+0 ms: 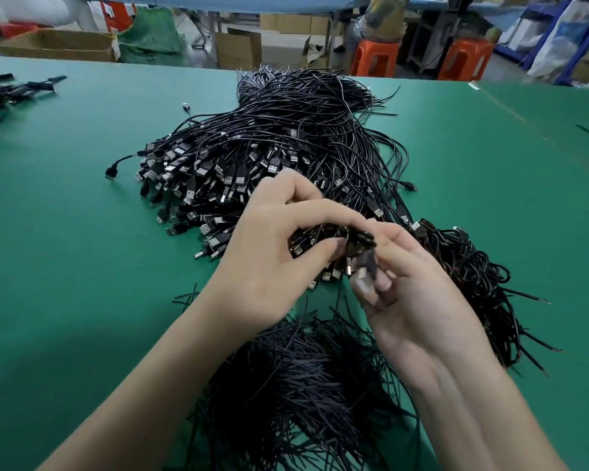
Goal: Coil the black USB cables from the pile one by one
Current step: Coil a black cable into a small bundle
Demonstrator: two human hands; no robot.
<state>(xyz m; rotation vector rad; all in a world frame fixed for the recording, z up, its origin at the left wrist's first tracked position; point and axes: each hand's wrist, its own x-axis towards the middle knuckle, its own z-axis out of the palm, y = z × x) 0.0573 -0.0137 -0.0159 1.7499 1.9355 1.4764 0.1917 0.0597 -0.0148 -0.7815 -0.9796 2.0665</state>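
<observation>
From my station I see both hands meeting over the near edge of the large loose pile of black USB cables (pixel 252 154). The pile lies in the middle of the flat green counter (pixel 65 232), with its silver-tipped plugs fanned toward me and its bare wire ends trailing away.

The left hand (pixel 279 239) comes in palm down. Its grip is narrow, thumb and forefinger pinched on a small black coiled USB cable (pixel 361 240) held up between the two hands, just above the pile's nearest plugs. The right hand (pixel 412 294) faces palm up with its fingers curled. Its grip closes on the same cable lower down, where the silver-ended plug (pixel 364 278) sticks out between the fingertips. That part is motion-blurred, so I cannot tell how many turns the coil has.

Just right of the right hand, a dark heap of tangled wound cables (pixel 473 277) sits on the counter, touching the tail of the main pile. Under both forearms, nearest me, lies a bushy bundle of thin straight black strands (pixel 303 379). A small loose connector (pixel 185 106) rests apart from the pile, off its far left side. A few black pieces (pixel 0 90) lie at the counter's far left edge. Beyond the counter stand orange plastic stools (pixel 374 59) and brown cardboard boxes (pixel 238 49).
</observation>
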